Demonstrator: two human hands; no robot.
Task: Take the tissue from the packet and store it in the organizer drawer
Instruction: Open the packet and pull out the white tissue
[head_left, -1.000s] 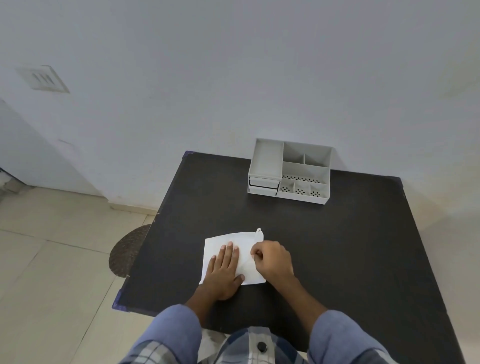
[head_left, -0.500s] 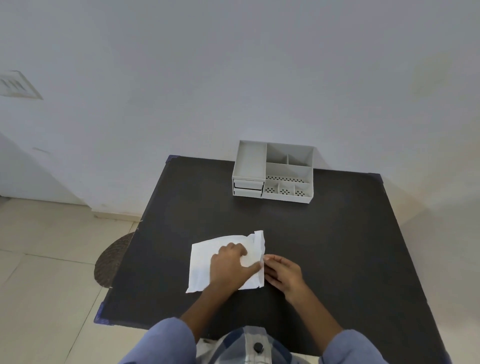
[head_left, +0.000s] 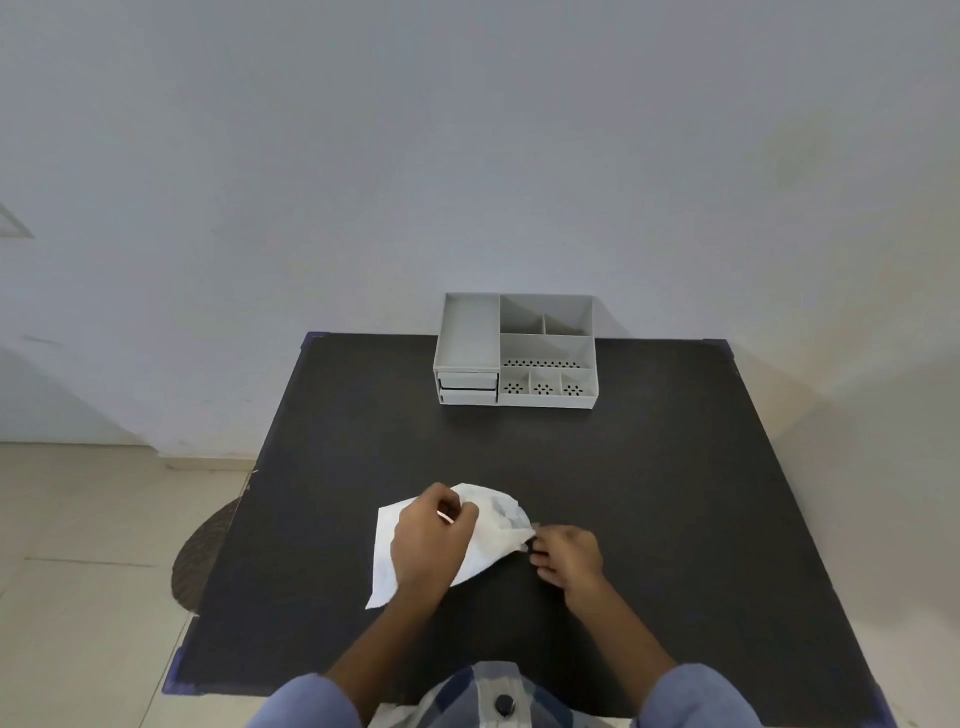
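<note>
Both hands worked the white packet (head_left: 488, 540) on the table (head_left: 649, 493); left hand (head_left: 428, 540) clamped its top, right hand (head_left: 563, 558) pinched its corner; best was a slow pull, the drawer (head_left: 467, 382) well apart.

Black table (head_left: 649, 493) against pale wall (head_left: 467, 156); tiled floor (head_left: 78, 571), round mat (head_left: 200, 558) left.

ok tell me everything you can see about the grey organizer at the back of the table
The organizer is a light grey, plastic-looking box, upright at the far edge of the black table, by the wall. On its left, a long open tray sits above two stacked drawers, both shut. On its right are open compartments: two at the back, a wider one with a perforated wall, and three small perforated cells in front. All look empty. Neither hand touches it.
</note>
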